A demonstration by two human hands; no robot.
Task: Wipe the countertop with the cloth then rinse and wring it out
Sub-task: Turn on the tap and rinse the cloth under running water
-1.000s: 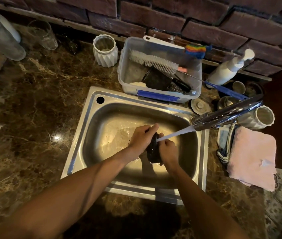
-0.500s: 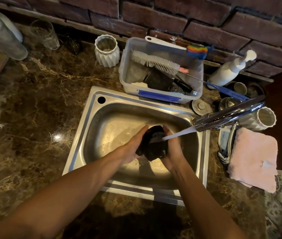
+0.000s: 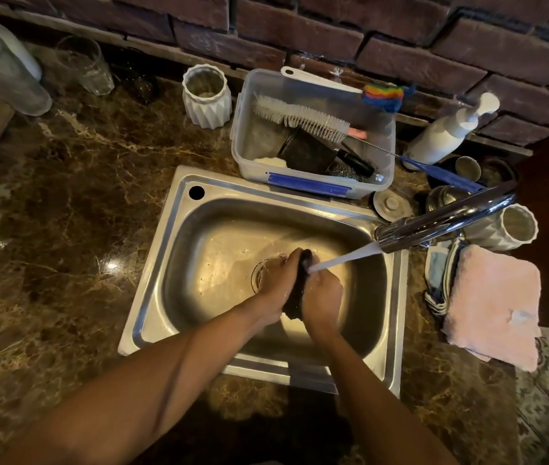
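Fingers of both hands were curled round the dark cloth (image 3: 296, 290), squeezing it between them over the sink (image 3: 152, 297) basin, near the drain. Head view, only cam: left hand (image 3: 278, 283) gripped the cloth from the left side, right hand (image 3: 323, 297) from the right, w/ the cloth bunched into a narrow upright wad, its top end poking out above the knuckles. Water stream (image 3: 343, 260) ran from the chrome faucet (image 3: 444, 219) at the sink's right edge & hit the cloth's top end, right by the right hand's fingers. Both forearms reached in from the bottom of frame.

Brown marble countertop (image 3: 65, 196) surrounded the sink. Behind the sink sat a clear plastic tub (image 3: 253, 156) holding a white bottle brush (image 3: 299, 117) & other scrubbing bits. White ribbed cup (image 3: 207, 95) stood left of the tub, a glass (image 3: 83, 65) farther left. White pump bottle (image 3: 447, 132) stood right of the tub, by the brick wall (image 3: 333, 28). Folded pink towel (image 3: 494, 307) lay on the counter right of the sink, below a second ribbed cup (image 3: 507, 228) lying on its side.
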